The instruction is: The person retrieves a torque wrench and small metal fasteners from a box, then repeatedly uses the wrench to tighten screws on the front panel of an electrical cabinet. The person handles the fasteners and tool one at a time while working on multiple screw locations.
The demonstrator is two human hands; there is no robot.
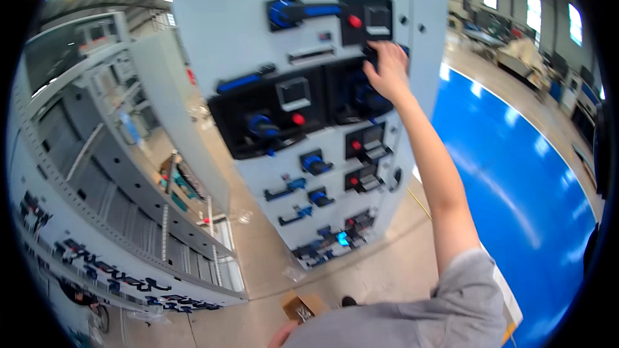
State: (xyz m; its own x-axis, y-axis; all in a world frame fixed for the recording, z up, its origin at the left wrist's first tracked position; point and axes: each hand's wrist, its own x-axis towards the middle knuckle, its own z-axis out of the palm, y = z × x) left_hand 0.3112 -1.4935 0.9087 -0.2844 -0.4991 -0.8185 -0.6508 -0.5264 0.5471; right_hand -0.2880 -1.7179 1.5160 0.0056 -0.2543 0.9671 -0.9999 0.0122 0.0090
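My right arm reaches up to a tall light-grey switchgear cabinet [225, 26]. My right hand [390, 69] is at the top edge of a black drawer-unit front [342, 93], its fingers bent and thumb below, round a dark part that looks like a handle. The hand hides most of that part. Left of it is a matching black front with a blue rotary knob [261, 125] and a red button [298, 119]. Above them sits a blue-and-black rotary handle [284, 14]. Of my left arm or hand, only a strip of skin [284, 334] shows at the lower edge; its fingers are hidden.
An open grey cabinet frame [71, 148] stands to the left, with more switch fronts [97, 264] below. An open cardboard box [303, 306] with small parts lies on the floor near me. Blue floor [496, 174] stretches to the right, with machinery [522, 58] beyond.
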